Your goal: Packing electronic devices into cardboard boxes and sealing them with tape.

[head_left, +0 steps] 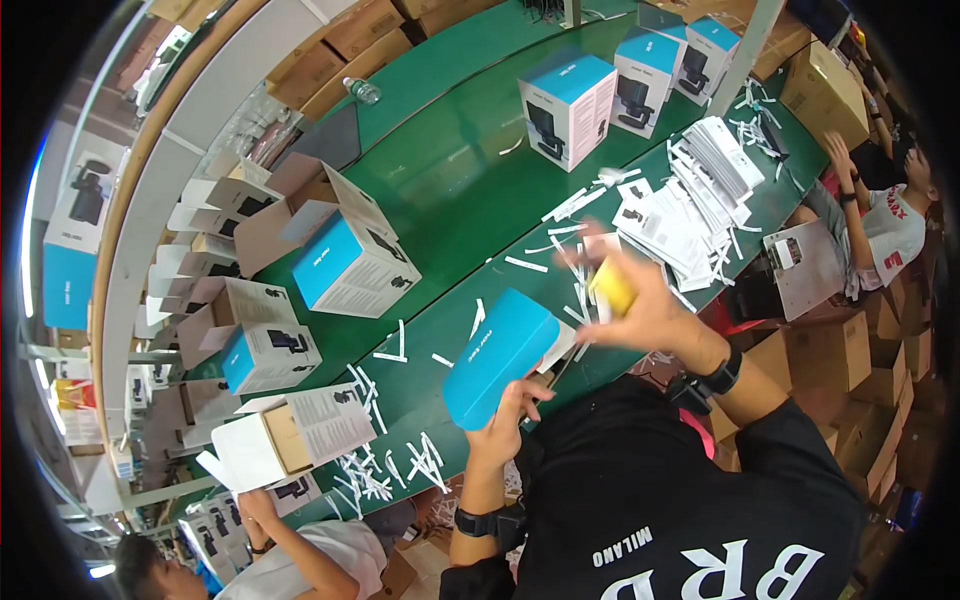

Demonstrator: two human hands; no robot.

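Observation:
A carton with a teal face (503, 350) is tilted in front of me, just over the near edge of the green table. My left hand (500, 420) grips its lower end, thumb and fingers wrapped round the edge. Right of the carton, my right hand (650, 305) curls round a small yellow object (612, 288); motion blurs the fingertips, and its kind does not show. Beyond that hand lies a heap of printed leaflets (665, 225), with white paper strips (525, 264) scattered about.
Printed cartons (568, 110) stand at the far right, and open-flapped ones (345, 260) at the left. A co-worker's hand (258, 505) touches an open white carton (290, 435). Another person (890, 235) sits at the right. A bottle (362, 91) lies at the back.

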